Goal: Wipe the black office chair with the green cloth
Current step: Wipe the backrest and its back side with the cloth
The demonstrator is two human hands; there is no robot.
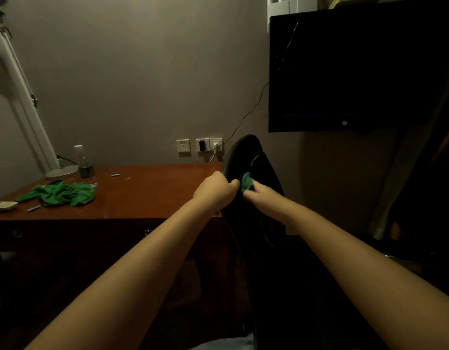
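Where the two bare forearms meet, just right of the frame's centre, the glossy black padded office chair [243, 152] shows its rounded top edge, tilted and seen edge-on. Below the hands it sinks into shadow, so its seat and base cannot be made out. The left hand [215, 189] is curled over the chair's left edge, gripping it. The right hand [256, 195] is closed round a small bunched green cloth [247, 181], which lies against the chair's dark surface just right of the left thumb. Only a crumpled tuft of the cloth shows above the hand, and the fingers are mostly hidden behind it.

Left of the chair runs a reddish-brown polished wooden desk [147, 195]. At its left end lies a loose heap of green fabric [61, 194]. Behind the heap stands a clear tall bottle [84, 162] with dark liquid filling only its bottom part, beside the round grey base of a white desk lamp [61, 170]. A pale flat remote-like device [3, 205] is cut off by the left edge of the frame, with a blue pen [33, 208] near it. White wall sockets [200, 145] sit above the desk's back edge. A black flat screen [357, 72] fills the upper right.
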